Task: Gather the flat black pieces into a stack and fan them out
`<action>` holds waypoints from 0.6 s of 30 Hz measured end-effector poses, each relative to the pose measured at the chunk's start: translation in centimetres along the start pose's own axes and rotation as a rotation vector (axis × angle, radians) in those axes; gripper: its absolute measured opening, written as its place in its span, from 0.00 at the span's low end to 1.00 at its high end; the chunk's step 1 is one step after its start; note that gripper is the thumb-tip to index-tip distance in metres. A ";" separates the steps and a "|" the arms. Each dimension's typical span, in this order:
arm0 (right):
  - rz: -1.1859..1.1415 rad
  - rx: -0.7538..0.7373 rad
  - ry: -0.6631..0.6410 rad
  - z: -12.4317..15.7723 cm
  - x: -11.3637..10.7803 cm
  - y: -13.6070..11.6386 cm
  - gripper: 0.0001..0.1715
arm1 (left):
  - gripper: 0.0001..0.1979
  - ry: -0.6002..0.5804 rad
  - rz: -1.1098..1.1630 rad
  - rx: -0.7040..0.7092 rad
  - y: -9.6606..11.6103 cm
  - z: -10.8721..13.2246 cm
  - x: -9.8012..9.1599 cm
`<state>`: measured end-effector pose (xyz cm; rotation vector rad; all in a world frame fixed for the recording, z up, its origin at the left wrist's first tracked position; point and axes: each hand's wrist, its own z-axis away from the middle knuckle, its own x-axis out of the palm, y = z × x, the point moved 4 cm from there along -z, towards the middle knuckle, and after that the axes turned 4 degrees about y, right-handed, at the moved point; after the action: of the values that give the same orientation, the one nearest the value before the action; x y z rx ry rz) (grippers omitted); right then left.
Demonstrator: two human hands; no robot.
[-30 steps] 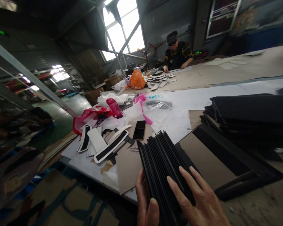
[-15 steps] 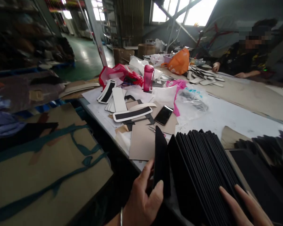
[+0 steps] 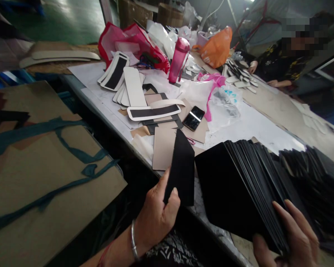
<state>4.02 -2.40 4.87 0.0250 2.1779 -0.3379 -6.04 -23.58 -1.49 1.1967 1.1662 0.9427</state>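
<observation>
Cluttered white table (image 3: 253, 120): L hand (image 3: 160, 207) pinches one blk panel (image 3: 181, 170) by near edge, R hand (image 3: 297, 233) clamped on stack of blk panels (image 3: 229, 189) just to its right; beyond, phone (image 3: 194, 118) & white-bordered strip (image 3: 154, 112), then pink bottle (image 3: 179, 59), orange bag (image 3: 217, 47), co-worker (image 3: 281, 63) opp. side

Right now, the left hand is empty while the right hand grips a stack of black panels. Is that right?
Not quite: the left hand is not empty. The head view shows it holding a separate black panel, while the right hand grips a stack of black panels.
</observation>
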 end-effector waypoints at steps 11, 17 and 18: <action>-0.018 -0.089 0.024 -0.1 0.1 0.4 0.34 | 0.24 0.120 -0.043 -0.001 0.2 0.3 -1.1; -0.024 -0.061 0.042 0.0 0.1 0.2 0.33 | 0.24 0.137 0.011 -0.078 -0.3 0.7 -1.8; -0.022 -0.062 0.046 0.0 0.1 0.3 0.33 | 0.24 0.140 0.021 -0.093 -0.3 0.7 -1.9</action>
<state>3.99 -2.15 4.78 -0.0260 2.2347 -0.2843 -5.74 -25.64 -1.50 1.0838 1.2080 1.0989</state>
